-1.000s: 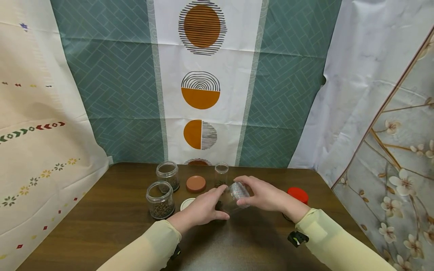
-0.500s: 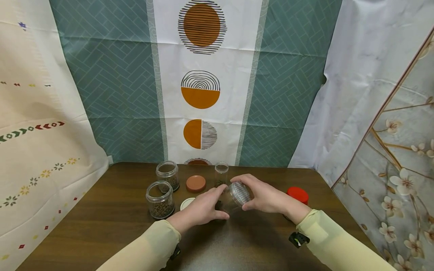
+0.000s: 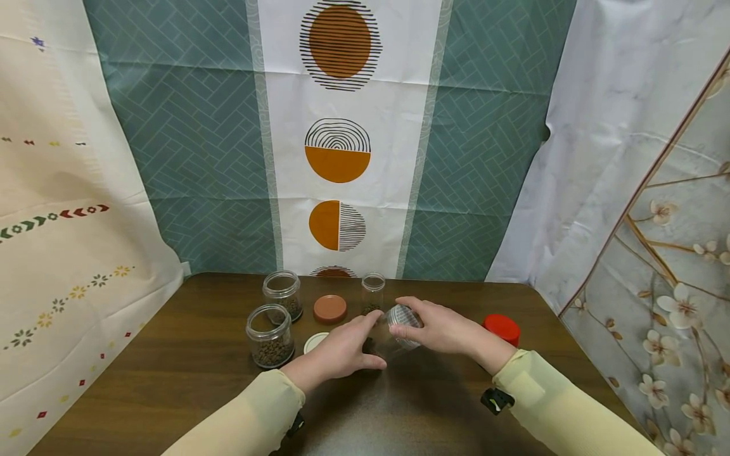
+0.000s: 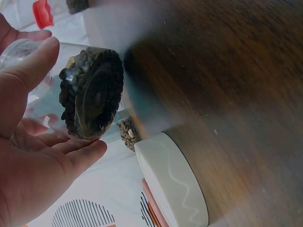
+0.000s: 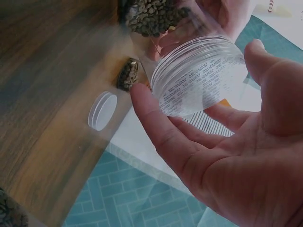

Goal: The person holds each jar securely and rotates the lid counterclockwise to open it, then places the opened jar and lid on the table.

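A clear jar point(image 4: 92, 92) with small dark beans or seeds at its bottom is held tilted above the table. My left hand point(image 3: 344, 353) grips its body, thumb on one side and fingers on the other. Around its clear, ribbed lid point(image 5: 203, 78), marked with printed text, are the thumb and fingers of my right hand point(image 3: 447, 327). The lid sits on the jar's mouth; how tightly cannot be told. Behind the hands stands a narrow glass jar point(image 3: 372, 292) with some dark seeds, partly hidden.
Two open, partly filled jars, a nearer one point(image 3: 270, 349) and a farther one point(image 3: 289, 303), stand at left. A terracotta-coloured lid point(image 3: 329, 309) and a cream lid point(image 4: 177, 182) lie near them. A red-lidded jar point(image 3: 502, 327) stands behind my right forearm.
My right hand has turned about the lid one way and then back, its thumb shifting lower and then up again. My left hand and the jar stay in place.
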The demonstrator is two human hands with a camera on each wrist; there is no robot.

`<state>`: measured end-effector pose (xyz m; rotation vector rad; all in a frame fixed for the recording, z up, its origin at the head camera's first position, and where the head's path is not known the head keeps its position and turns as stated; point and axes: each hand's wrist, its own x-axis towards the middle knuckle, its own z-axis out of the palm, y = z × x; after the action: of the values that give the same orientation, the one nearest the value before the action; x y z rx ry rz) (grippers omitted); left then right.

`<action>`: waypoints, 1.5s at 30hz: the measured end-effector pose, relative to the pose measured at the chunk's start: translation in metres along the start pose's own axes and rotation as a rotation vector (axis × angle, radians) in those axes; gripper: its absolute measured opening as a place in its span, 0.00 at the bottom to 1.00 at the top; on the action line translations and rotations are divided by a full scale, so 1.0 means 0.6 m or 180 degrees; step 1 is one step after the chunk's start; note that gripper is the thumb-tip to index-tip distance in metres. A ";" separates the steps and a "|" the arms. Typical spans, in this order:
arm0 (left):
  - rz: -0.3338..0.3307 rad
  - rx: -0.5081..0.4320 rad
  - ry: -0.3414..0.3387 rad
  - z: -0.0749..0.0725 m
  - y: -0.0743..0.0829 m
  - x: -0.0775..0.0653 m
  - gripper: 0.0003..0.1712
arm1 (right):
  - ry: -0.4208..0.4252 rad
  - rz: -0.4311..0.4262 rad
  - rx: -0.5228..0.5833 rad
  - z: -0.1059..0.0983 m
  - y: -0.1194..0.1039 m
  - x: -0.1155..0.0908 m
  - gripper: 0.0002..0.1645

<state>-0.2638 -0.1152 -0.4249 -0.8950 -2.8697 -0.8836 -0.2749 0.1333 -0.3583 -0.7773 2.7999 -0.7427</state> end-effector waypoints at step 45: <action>-0.0078 -0.0190 0.0009 -0.003 -0.002 -0.005 0.54 | -0.0008 -0.0864 0.0345 -0.008 0.024 -0.014 0.43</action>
<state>-0.2620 -0.1186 -0.4242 -0.8642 -2.8723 -0.9767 -0.2756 0.1505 -0.3613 -1.1503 2.6549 -0.9244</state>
